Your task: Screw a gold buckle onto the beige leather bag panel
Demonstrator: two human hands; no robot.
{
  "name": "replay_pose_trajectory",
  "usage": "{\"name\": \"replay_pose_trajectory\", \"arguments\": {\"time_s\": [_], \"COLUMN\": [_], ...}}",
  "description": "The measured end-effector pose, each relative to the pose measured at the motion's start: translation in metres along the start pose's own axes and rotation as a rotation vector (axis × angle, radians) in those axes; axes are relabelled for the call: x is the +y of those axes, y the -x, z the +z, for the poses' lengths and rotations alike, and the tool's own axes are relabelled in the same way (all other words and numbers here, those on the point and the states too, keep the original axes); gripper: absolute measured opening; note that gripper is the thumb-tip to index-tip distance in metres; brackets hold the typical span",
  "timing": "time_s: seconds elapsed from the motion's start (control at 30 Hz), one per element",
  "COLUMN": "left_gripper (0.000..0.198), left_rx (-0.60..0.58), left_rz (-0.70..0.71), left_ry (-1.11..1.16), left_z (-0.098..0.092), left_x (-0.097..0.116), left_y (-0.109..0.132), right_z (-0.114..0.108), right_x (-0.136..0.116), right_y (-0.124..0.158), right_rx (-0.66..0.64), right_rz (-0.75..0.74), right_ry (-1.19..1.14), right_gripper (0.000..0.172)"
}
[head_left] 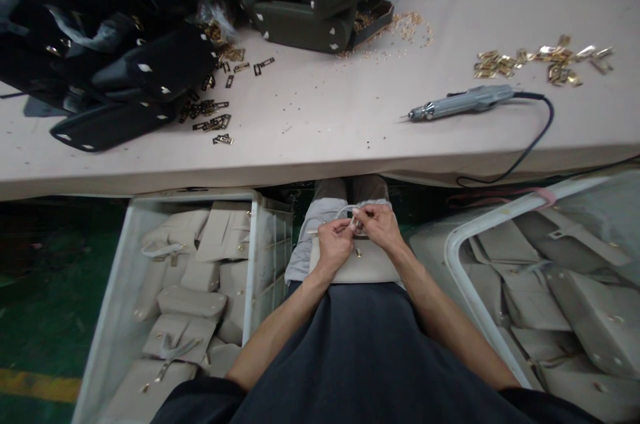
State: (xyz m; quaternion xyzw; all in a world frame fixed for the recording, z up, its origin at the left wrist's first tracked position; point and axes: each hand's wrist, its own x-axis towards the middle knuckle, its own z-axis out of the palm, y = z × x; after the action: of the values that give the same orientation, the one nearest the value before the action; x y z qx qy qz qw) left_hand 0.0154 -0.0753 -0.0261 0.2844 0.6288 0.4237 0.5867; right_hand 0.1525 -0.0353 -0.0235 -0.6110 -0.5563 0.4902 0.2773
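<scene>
1. Your beige bag, smooth and boxy, sits in your lap; call that the clock's middle.
2. Your left hand and right hand meet at its top, fingers pinched narrow on its thin, pale strap. The small bit between your fingers is too hidden to tell.
3. At 9 o'clock, close beside you, a stiff white crate holds soft-looking bags.
4. At 3 o'clock, a pale bin with a round corner holds more.
5. The table has a flat, pinkish cover. Its front edge runs across past your knees.
6. At 1 o'clock lies a gray power screwdriver, tip toward 9. Its black cord hangs over the edge.
7. Past it lie shiny gold pieces, too small to read any writing on.
8. At 10 are black bags with dark, flat buckles beside them; at 12, dark green bags.
</scene>
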Motion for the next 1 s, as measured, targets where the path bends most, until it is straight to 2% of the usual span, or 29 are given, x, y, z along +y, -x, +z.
{"name": "replay_pose_trajectory", "arguments": {"time_s": [0.17,0.37,0.67,0.83,1.0], "left_gripper": [0.014,0.021,0.024,0.023,0.028], "left_rx": [0.014,-0.023,0.022,-0.028,-0.028], "left_rz": [-0.014,-0.011,-0.05,-0.016,-0.009], "left_ry": [0.028,0.078,0.095,0.021,0.014], "left_z": [-0.003,-0.006,-0.005,-0.008,-0.008], "left_x": [-0.008,-0.014,-0.021,-0.019,-0.021], "left_y": [-0.007,-0.006,-0.013,-0.012,-0.016], "right_z": [0.006,0.01,0.017,0.018,0.017], "right_x": [0.003,0.004,0.011,0.016,0.023], "right_y": [-0.003,-0.007,-0.015,-0.015,-0.02], "right_rx": [0.01,-0.019,-0.036,-0.023,-0.042], "right_rz": [-0.152,-0.065,0.06,0.023,0.024], "right_ry": [0.134,0.067,0.009,0.011,0.05], "right_gripper": [0.025,0.035,0.038,0.04,0.043]}}
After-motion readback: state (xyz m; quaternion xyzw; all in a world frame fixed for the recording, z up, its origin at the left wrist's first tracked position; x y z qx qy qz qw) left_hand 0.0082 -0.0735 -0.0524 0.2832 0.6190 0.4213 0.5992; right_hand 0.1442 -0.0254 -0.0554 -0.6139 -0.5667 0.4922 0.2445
